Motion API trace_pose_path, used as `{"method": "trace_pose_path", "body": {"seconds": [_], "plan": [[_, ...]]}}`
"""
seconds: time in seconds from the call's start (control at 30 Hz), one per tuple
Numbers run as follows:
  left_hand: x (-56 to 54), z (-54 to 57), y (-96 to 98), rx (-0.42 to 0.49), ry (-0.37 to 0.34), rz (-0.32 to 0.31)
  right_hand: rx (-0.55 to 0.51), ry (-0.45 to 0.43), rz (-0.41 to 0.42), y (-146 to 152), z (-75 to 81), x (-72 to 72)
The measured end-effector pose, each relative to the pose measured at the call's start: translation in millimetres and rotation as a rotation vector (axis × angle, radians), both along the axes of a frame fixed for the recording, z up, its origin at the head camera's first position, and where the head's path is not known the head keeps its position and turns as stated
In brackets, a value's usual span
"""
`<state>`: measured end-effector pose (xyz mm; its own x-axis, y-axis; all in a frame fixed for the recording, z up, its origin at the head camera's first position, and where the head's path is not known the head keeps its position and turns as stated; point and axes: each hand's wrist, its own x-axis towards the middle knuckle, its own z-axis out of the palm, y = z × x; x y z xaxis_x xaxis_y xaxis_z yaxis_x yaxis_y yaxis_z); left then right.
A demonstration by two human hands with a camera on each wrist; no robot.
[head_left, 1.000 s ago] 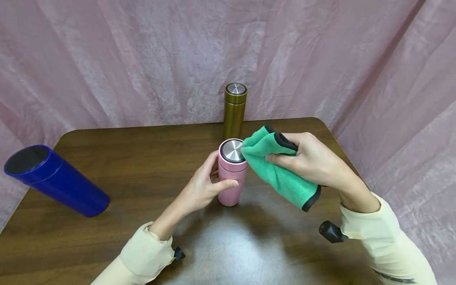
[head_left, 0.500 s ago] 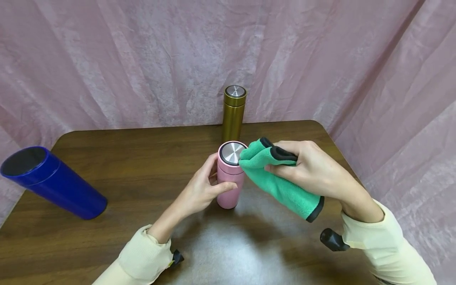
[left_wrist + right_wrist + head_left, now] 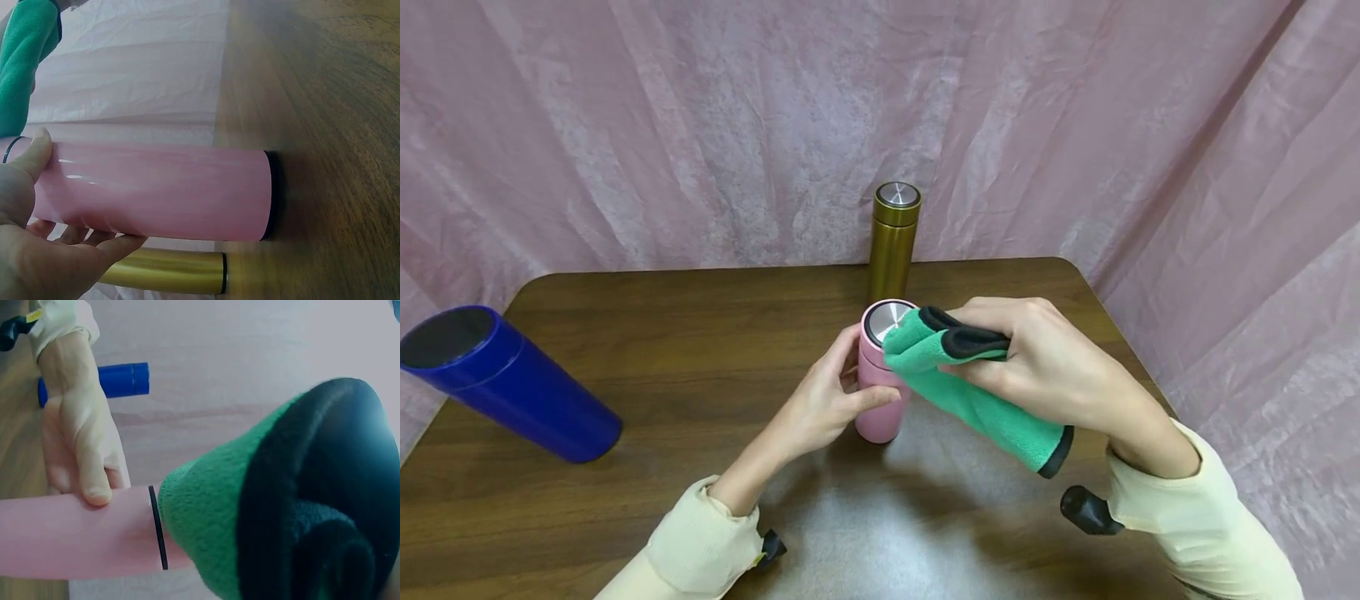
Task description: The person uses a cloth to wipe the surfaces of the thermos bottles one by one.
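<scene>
A pink vacuum flask (image 3: 880,417) with a silver-topped lid stands upright on the wooden table. My left hand (image 3: 820,400) grips its side, thumb across the front and fingers behind, as the left wrist view (image 3: 56,250) also shows. My right hand (image 3: 1045,358) pinches a folded green cloth (image 3: 985,408) with black edging. The cloth's folded tip touches the lid's near right side and hides part of the rim. In the right wrist view the green cloth (image 3: 212,500) covers the lid end of the pink flask (image 3: 81,537).
A gold flask (image 3: 892,250) stands upright behind the pink one, near the table's back edge. On the left stands a larger-looking blue flask (image 3: 527,392) with a dark top. Pink curtains (image 3: 737,133) hang behind and to the right of the wooden table (image 3: 700,333).
My right hand has moved left and slightly down with the green cloth, which now covers more of the lid's right side. My left hand keeps its hold on the pink flask.
</scene>
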<state>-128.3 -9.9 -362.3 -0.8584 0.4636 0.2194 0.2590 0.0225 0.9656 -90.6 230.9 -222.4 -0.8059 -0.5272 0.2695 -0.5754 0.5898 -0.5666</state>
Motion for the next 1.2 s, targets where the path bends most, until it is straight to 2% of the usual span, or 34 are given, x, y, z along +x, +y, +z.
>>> {"method": "trace_pose_path", "body": {"seconds": [0.23,0.43,0.6,0.77,1.0,1.2], "plan": [[-1.1,-1.0,-0.9,-0.006,0.036,-0.010,0.047,0.005,0.024,-12,6.4,-7.7],[-0.1,-0.8,-1.1,0.030,0.034,-0.043,0.120,0.006,0.033,-22,17.8,-15.8],[-1.2,-0.9,-1.0,0.029,0.047,-0.045,0.185,-0.011,0.019,-32,26.9,-28.9],[-2.0,0.2,-1.6,-0.003,0.017,-0.027,0.222,-0.014,-0.003,-42,30.8,-46.4],[-1.0,2.3,2.4,-0.020,0.019,-0.007,0.218,-0.068,-0.064,-40,31.6,-65.7],[1.7,0.7,2.1,-0.020,0.010,0.021,0.168,-0.109,-0.060,-32,25.8,-75.4]]}}
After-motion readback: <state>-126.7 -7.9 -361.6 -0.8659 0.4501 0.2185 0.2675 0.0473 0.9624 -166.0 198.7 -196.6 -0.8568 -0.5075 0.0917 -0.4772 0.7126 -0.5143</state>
